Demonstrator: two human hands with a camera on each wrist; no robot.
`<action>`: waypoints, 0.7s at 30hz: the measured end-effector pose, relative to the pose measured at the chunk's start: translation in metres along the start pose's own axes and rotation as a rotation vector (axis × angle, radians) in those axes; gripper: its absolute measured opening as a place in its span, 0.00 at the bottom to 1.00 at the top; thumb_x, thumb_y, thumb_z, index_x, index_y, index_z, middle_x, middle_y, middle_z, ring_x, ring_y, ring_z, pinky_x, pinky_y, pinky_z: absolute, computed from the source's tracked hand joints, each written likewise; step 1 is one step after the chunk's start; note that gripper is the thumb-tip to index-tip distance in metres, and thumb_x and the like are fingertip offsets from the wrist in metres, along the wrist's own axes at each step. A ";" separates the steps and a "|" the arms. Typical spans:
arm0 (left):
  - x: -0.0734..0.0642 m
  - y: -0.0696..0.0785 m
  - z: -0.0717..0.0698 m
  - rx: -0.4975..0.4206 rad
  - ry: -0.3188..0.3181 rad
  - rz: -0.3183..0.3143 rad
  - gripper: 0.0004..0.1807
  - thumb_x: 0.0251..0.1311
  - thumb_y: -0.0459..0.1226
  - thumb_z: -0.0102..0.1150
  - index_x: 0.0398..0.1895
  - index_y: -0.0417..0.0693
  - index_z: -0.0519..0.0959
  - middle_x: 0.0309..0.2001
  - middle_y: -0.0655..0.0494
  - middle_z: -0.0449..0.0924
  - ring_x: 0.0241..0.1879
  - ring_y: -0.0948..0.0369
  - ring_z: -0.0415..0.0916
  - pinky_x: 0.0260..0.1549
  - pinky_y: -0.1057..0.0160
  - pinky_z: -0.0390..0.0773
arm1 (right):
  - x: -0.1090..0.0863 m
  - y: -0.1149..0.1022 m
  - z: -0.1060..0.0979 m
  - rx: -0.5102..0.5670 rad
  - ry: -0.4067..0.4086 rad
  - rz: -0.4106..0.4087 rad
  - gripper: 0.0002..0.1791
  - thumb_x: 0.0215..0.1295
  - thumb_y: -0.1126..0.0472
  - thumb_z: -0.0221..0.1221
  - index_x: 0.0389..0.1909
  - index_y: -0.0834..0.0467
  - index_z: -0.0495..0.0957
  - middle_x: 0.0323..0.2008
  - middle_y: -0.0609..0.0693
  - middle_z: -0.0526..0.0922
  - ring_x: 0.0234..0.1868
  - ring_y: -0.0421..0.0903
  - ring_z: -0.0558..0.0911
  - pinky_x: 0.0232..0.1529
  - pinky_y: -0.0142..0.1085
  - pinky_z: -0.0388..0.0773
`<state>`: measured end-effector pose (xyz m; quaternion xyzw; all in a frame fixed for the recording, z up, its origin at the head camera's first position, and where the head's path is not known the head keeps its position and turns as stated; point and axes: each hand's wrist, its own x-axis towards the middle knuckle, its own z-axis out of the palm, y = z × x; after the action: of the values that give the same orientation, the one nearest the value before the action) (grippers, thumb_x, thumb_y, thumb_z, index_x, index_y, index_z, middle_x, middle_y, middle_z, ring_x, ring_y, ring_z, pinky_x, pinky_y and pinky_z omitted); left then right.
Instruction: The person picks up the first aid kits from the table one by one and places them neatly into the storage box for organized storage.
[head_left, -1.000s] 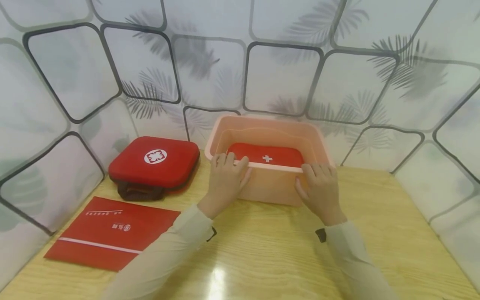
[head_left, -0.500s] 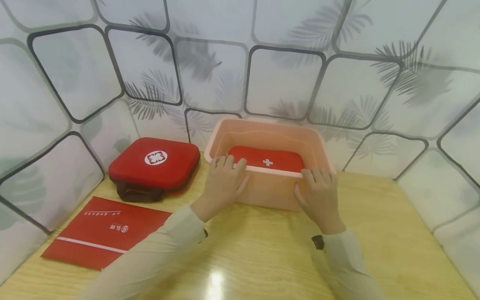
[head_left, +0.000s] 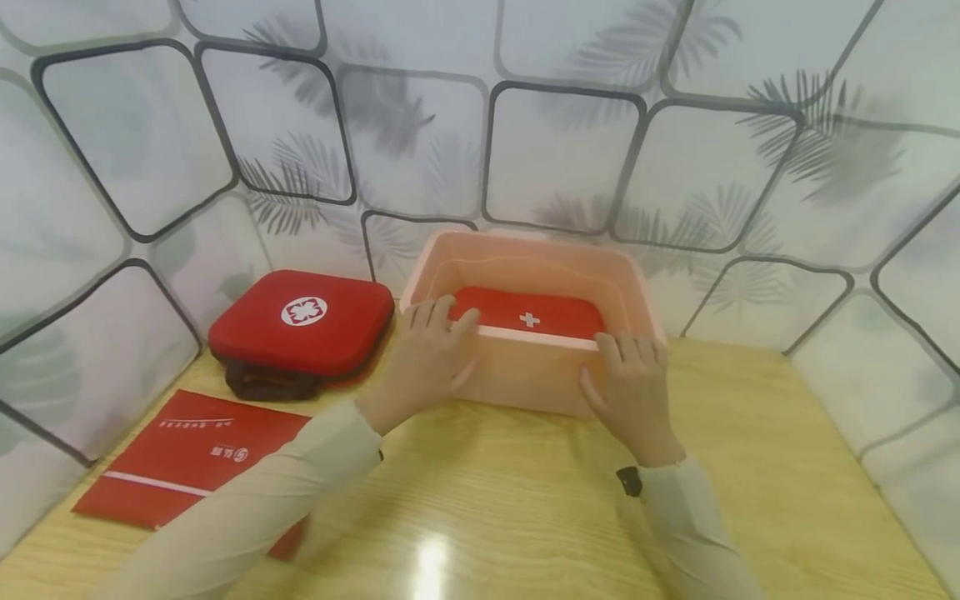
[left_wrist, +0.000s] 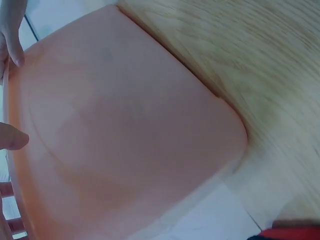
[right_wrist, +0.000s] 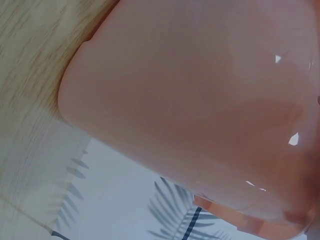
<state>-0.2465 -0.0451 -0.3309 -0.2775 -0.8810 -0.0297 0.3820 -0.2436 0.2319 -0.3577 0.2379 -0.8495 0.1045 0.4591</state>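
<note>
A peach-pink plastic bin point(head_left: 528, 379) stands on the wooden table, its near wall towards me. Inside it lies a red pouch point(head_left: 491, 310) with a white cross, partly hidden by the near rim. My left hand point(head_left: 423, 358) hooks its fingers over the rim near the left corner, thumb outside. Near the right corner, my right hand point(head_left: 633, 396) holds the same rim. In the left wrist view, the left thumb point(left_wrist: 14, 137) shows against the bin's outer wall point(left_wrist: 125, 115). The right wrist view shows mostly the bin wall point(right_wrist: 190, 90).
A red hard-shell first-aid case point(head_left: 315, 317) with a dark handle sits left of the bin. In front of it lies a flat red packet point(head_left: 202, 442), partly under my left sleeve. Patterned panels point(head_left: 562, 158) close off the back and sides.
My left hand has shifted slightly left along the rim, and its forearm has swung left over the packet. The right hand keeps its place on the rim. The bin appears to stay put.
</note>
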 end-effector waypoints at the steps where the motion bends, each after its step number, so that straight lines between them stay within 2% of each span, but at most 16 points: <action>1: -0.001 -0.002 -0.002 0.004 -0.005 0.003 0.30 0.43 0.45 0.67 0.50 0.47 0.68 0.46 0.43 0.70 0.44 0.47 0.69 0.43 0.50 0.68 | 0.001 0.000 0.000 -0.001 0.001 0.000 0.19 0.54 0.52 0.48 0.36 0.65 0.71 0.28 0.59 0.72 0.31 0.60 0.68 0.39 0.51 0.61; 6: -0.007 -0.014 -0.015 0.040 -0.024 0.015 0.34 0.40 0.46 0.68 0.52 0.47 0.68 0.50 0.43 0.70 0.47 0.46 0.69 0.45 0.48 0.69 | 0.003 0.000 0.000 -0.001 0.007 -0.002 0.19 0.54 0.53 0.48 0.36 0.66 0.71 0.27 0.59 0.70 0.31 0.60 0.67 0.39 0.52 0.62; 13: -0.018 -0.033 -0.039 0.020 -0.008 0.042 0.34 0.38 0.45 0.70 0.52 0.44 0.71 0.47 0.41 0.73 0.45 0.46 0.71 0.48 0.46 0.69 | 0.003 -0.001 -0.001 -0.003 -0.015 0.009 0.19 0.54 0.53 0.48 0.37 0.66 0.71 0.27 0.60 0.71 0.32 0.60 0.67 0.40 0.52 0.61; 21: -0.040 -0.068 -0.059 -0.024 -0.139 0.029 0.33 0.40 0.46 0.68 0.52 0.40 0.72 0.45 0.41 0.73 0.45 0.46 0.70 0.49 0.45 0.69 | 0.001 -0.002 -0.001 -0.008 -0.026 0.007 0.19 0.55 0.53 0.49 0.38 0.66 0.71 0.28 0.59 0.70 0.31 0.59 0.66 0.41 0.51 0.61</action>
<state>-0.2203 -0.1372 -0.3057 -0.2962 -0.9009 -0.0155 0.3169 -0.2426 0.2299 -0.3567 0.2344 -0.8566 0.0996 0.4488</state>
